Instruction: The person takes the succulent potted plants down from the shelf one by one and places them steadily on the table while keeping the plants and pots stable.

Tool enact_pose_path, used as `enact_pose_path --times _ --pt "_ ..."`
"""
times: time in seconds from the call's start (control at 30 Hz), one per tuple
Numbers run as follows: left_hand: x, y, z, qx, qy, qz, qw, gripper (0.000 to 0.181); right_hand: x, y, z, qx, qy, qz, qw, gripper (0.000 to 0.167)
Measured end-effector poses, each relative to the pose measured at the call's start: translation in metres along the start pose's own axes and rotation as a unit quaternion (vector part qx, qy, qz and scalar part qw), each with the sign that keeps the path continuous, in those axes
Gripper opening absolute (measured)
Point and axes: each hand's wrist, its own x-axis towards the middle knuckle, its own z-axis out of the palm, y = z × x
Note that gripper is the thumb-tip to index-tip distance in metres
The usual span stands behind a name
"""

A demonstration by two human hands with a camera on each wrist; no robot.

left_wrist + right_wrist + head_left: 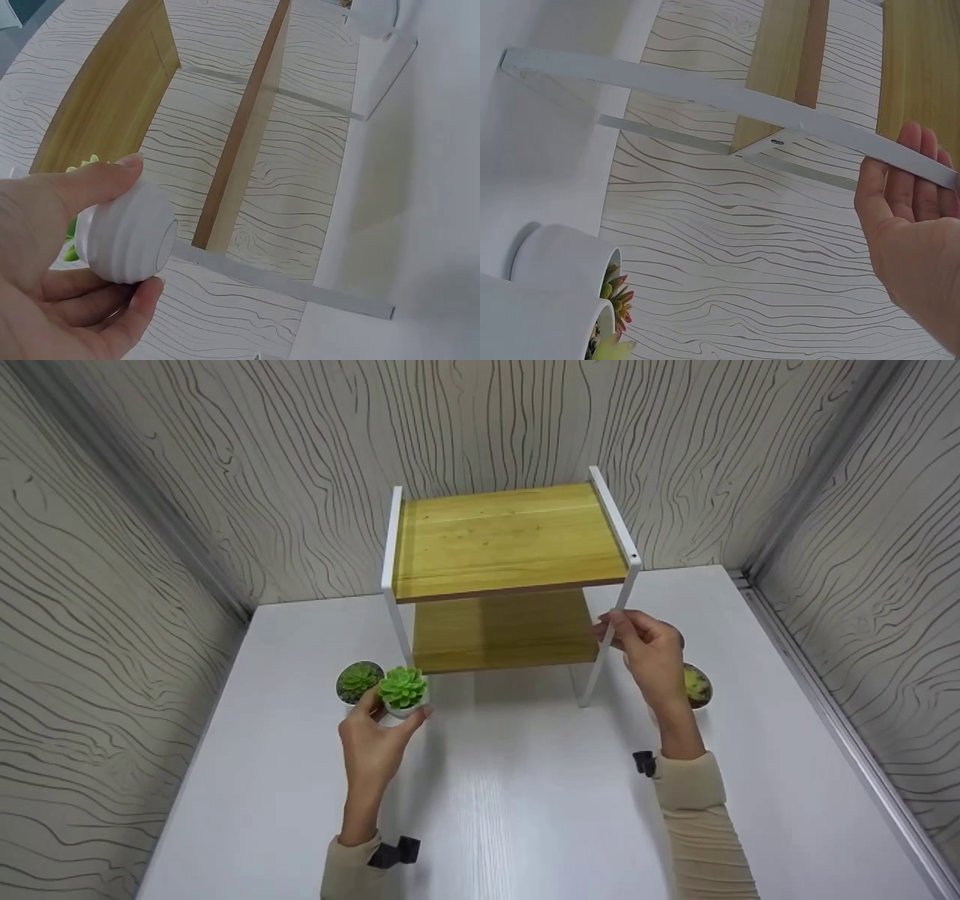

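My left hand [373,746] holds a small succulent [403,687] in a white pot, with the thumb on one side and the fingers on the other. Ridges circle the white pot [135,232] in the left wrist view. It is in front of the left side of a two-tier shelf [510,536] with wooden boards and a white frame. At the shelf's other side, my right hand [654,660] grips the front white leg [840,139] between thumb and fingers, just below the upper board.
A dark-soiled potted succulent [359,681] stands behind my left hand. Another potted plant [697,685] is partly hidden by my right wrist. Two white pots, a rear one [562,259] and a nearer one [536,319], show in the right wrist view. Patterned panels [480,420] enclose the white table [480,825].
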Motion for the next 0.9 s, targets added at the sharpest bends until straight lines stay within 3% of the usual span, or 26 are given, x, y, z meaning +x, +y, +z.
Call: enact_pose_path --times 0.37,0.7,0.9 --pt "0.006 -0.009 -0.016 -0.002 0.023 -0.009 0.9997 0.062 0.001 0.001 0.000 0.001 -0.003 0.001 1.0000 0.039" --pt "0.020 -0.015 -0.034 0.005 0.033 -0.017 0.9993 0.068 0.000 0.001 -0.001 -0.007 -0.001 0.007 1.0000 0.041" --pt "0.025 -0.021 -0.045 0.001 0.038 -0.022 0.9990 0.070 -0.001 0.002 0.000 -0.008 0.000 -0.007 0.9999 0.035"
